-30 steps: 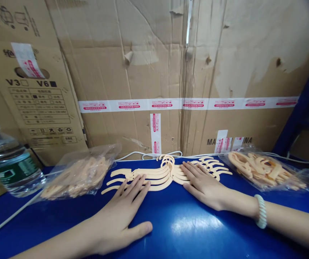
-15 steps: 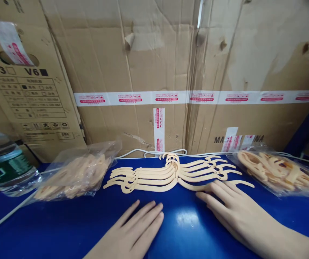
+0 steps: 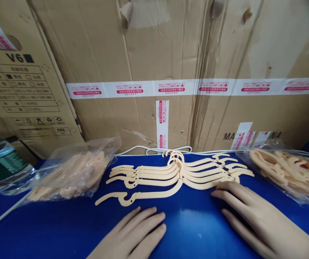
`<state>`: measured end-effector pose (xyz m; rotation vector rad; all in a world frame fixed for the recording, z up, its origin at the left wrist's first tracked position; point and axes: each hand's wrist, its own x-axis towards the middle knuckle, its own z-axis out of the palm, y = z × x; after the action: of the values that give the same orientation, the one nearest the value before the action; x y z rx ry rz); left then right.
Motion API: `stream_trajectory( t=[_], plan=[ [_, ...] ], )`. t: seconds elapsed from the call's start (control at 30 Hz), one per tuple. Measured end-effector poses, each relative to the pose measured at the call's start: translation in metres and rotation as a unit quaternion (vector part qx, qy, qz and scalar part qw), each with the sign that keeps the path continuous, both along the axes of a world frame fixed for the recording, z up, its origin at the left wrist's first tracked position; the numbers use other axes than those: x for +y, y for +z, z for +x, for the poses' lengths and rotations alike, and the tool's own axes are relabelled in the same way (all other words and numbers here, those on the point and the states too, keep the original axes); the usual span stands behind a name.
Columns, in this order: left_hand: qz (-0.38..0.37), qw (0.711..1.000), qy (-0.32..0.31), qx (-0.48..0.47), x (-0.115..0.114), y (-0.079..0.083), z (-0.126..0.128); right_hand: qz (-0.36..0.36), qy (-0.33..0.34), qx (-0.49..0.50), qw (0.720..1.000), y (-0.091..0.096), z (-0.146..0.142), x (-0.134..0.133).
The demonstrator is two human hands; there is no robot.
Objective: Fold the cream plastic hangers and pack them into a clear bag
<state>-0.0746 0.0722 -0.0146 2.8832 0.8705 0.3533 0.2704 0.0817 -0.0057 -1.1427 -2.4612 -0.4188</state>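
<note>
Several cream-coloured plastic folding hangers (image 3: 157, 182) lie overlapped in a row, their hooks (image 3: 176, 158) bunched at the middle. The nearest hanger's left arm (image 3: 151, 195) sits apart from the rest, angled toward me. Just below that arm, my left hand (image 3: 135, 233) rests with fingers stretched out, holding nothing. My right hand (image 3: 246, 216) is open over the right side, its fingertips at the near edge of the hangers' right arms (image 3: 208, 184). Whether those fingertips touch the plastic is hard to make out.
Clear bags of similar cream hanger parts lie at left (image 3: 70, 174) and right (image 3: 292, 171). A water bottle (image 3: 1, 165) stands far left. A white cable (image 3: 135, 148) runs along the back of the blue table (image 3: 192, 230), before cardboard boxes (image 3: 133, 118).
The nearest hanger has turned: its left arm swung toward me, its right arm moved in against the others. My right hand has drawn slightly right. The camera view has shifted.
</note>
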Motion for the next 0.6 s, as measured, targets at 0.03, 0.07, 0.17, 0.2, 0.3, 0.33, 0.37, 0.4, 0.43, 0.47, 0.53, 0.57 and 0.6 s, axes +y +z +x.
stream_trajectory(
  t=[0.03,0.07,0.17,0.2,0.3,0.33,0.37,0.4,0.43,0.47,0.53,0.57,0.6],
  plan=[
    [0.0,1.0,0.002,-0.008,0.0,0.0,0.0,-0.004,-0.001,-0.001,1.0,0.0,0.0,0.0],
    [0.0,1.0,0.004,-0.015,0.0,0.0,0.001,-0.007,-0.002,-0.001,1.0,0.0,0.0,-0.001],
    [0.008,1.0,0.009,-0.021,-0.001,-0.002,0.002,-0.012,-0.004,0.0,1.0,0.001,0.0,-0.002],
    [0.011,1.0,0.013,-0.019,-0.001,-0.002,0.002,-0.014,-0.006,0.001,1.0,0.002,0.001,-0.003],
    [0.016,0.999,0.027,-0.016,-0.003,-0.002,0.002,-0.018,-0.007,0.004,1.0,0.002,0.001,-0.004],
    [0.019,0.999,0.032,-0.015,-0.004,-0.001,0.002,-0.017,-0.005,0.006,1.0,0.002,0.002,-0.004],
    [0.025,0.999,0.038,-0.012,-0.005,0.0,0.002,-0.016,-0.002,0.007,1.0,0.002,0.002,-0.004],
    [0.033,0.998,0.044,-0.004,-0.006,0.002,0.003,-0.013,0.001,0.007,1.0,0.002,0.003,-0.004],
    [0.043,0.998,0.052,0.008,-0.007,0.004,0.004,-0.009,0.004,0.005,1.0,0.002,0.003,-0.004],
    [0.054,0.996,0.06,0.021,-0.008,0.007,0.004,-0.004,0.008,0.0,1.0,0.002,0.003,-0.004],
    [0.076,0.994,0.07,0.047,-0.01,0.011,0.006,0.008,0.016,-0.016,1.0,0.002,0.003,-0.004],
    [0.085,0.992,0.072,0.057,-0.01,0.013,0.006,0.013,0.018,-0.025,0.999,0.002,0.003,-0.003],
    [0.094,0.991,0.073,0.064,-0.011,0.015,0.007,0.017,0.019,-0.034,0.999,0.002,0.003,-0.003]
  ],
)
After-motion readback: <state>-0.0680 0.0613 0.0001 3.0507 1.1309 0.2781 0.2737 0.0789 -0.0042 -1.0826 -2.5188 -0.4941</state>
